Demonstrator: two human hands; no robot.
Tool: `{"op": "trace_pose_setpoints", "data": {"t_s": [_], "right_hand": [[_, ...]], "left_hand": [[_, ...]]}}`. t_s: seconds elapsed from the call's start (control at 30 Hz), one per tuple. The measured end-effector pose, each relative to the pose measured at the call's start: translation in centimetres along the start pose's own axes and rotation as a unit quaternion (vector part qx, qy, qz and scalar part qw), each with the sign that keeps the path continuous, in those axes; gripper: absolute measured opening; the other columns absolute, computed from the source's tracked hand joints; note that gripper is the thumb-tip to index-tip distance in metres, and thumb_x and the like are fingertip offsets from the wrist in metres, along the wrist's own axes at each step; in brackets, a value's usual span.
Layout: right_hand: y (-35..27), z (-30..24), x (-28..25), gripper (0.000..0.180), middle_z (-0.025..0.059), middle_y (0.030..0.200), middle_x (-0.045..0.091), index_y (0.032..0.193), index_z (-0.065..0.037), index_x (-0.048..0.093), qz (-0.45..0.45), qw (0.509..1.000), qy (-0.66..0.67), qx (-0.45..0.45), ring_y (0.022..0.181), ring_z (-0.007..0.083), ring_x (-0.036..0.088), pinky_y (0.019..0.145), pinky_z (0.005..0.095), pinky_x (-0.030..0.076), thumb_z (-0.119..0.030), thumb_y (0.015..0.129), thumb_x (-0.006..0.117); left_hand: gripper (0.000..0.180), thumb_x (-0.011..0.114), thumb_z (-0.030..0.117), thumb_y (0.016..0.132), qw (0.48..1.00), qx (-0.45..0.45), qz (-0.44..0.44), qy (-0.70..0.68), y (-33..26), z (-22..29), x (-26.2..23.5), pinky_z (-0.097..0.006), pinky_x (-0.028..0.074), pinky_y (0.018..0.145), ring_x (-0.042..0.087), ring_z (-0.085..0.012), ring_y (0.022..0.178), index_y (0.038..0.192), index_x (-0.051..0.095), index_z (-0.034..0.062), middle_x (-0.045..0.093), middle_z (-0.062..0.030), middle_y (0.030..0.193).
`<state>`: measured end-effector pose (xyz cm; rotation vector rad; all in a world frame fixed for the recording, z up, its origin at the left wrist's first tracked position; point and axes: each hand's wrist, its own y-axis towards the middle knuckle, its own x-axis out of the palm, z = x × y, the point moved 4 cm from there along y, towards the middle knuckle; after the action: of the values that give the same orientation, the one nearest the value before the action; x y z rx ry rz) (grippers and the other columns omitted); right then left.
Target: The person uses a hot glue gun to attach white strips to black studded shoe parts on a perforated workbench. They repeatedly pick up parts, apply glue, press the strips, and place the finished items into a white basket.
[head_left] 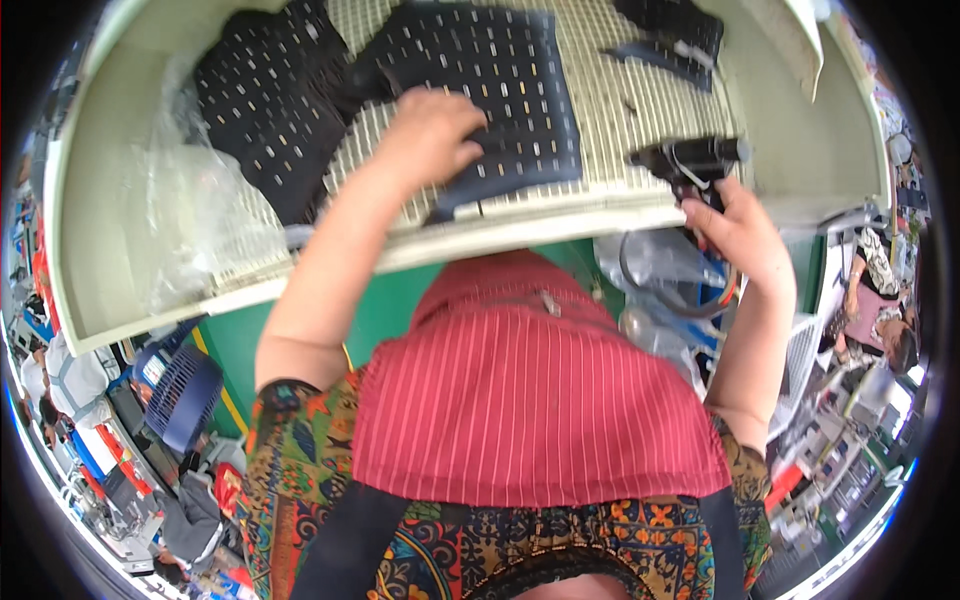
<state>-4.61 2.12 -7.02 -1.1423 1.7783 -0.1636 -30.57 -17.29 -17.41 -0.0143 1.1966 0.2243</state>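
Observation:
My left hand (430,140) is over the left edge of a black sheet (520,70) dotted with rows of small light marks, which may be slots. Its fingers curl down against the sheet, and their tips are partly hidden. Another dotted black sheet (265,100) lies to the left, bunched where it nears the first. In my right hand (735,225) is a black spray or air gun (690,155), gripped by its handle above the tray's front rim. A dark hose (670,300) hangs below that hand.
Both sheets lie on a ribbed, pale tray (610,120) with raised walls. Clear plastic film (185,220) covers its left part; small black pieces (690,45) lie at the far right. Below stand a blue fan (182,398) and clear bags (660,265). A co-worker (870,310) sits at right.

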Motion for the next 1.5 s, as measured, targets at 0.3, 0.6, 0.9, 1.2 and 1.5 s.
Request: {"op": "trace_pose_setpoints", "data": {"t_s": [0.3, 0.6, 0.9, 1.2, 1.5], "right_hand": [[6.6, 8.6, 0.6, 0.027, 0.0091, 0.086, 0.065, 0.110, 0.000, 0.055, 0.050, 0.936, 0.344, 0.051, 0.068, 0.0150, 0.060, 0.061, 0.0284, 0.049, -0.012, 0.086, 0.060], [5.8, 9.2, -0.5, 0.049, 0.0267, 0.096, 0.064, 0.104, 0.006, 0.059, 0.199, 0.976, -0.055, 0.067, 0.092, 0.0395, 0.062, 0.079, 0.0416, 0.048, -0.033, 0.076, 0.067], [6.2, 8.8, 2.0, 0.052, 0.0162, 0.106, 0.062, 0.115, 0.010, 0.051, 0.210, 0.965, 0.158, -0.002, 0.097, 0.0207, 0.057, 0.088, 0.0315, 0.042, -0.022, 0.078, 0.069], [5.2, 7.1, 3.4, 0.046, 0.0129, 0.103, 0.063, 0.120, 0.001, 0.051, 0.209, 0.973, 0.099, 0.001, 0.093, 0.0194, 0.057, 0.085, 0.0322, 0.043, -0.021, 0.082, 0.064], [-1.7, -2.9, 3.6, 0.033, 0.0081, 0.089, 0.064, 0.113, -0.001, 0.056, 0.075, 0.975, 0.132, -0.162, 0.078, 0.0152, 0.055, 0.073, 0.0308, 0.046, -0.015, 0.084, 0.063]], "left_hand": [[0.026, 0.067, 0.022, 0.079, 0.999, -0.011, -0.002, -0.034, 1.0, 0.9, 0.4, -0.040, 0.040, 0.093, 0.055, -0.0262, 0.106, 0.102, 0.066, 0.0082, 0.062, -0.0068, 0.109], [0.019, 0.066, 0.018, 0.080, 0.981, -0.046, 0.069, -0.177, 1.6, -1.4, -0.2, -0.039, 0.049, 0.081, 0.061, -0.0302, 0.090, 0.096, 0.066, 0.0073, 0.065, -0.0103, 0.095], [0.019, 0.067, 0.016, 0.079, 0.991, -0.001, 0.097, -0.090, 1.9, -0.9, -0.1, -0.038, 0.051, 0.078, 0.063, -0.0303, 0.088, 0.097, 0.068, 0.0078, 0.066, -0.0093, 0.098], [0.022, 0.066, 0.020, 0.080, 0.994, -0.011, 0.063, -0.086, 2.1, -1.2, 0.6, -0.038, 0.046, 0.082, 0.061, -0.0258, 0.093, 0.100, 0.067, 0.0122, 0.066, -0.0049, 0.096], [0.020, 0.066, 0.020, 0.079, 0.994, -0.049, 0.072, -0.068, 1.8, -0.8, 0.2, -0.039, 0.049, 0.077, 0.063, -0.0267, 0.087, 0.098, 0.068, 0.0125, 0.066, -0.0049, 0.093]]}}
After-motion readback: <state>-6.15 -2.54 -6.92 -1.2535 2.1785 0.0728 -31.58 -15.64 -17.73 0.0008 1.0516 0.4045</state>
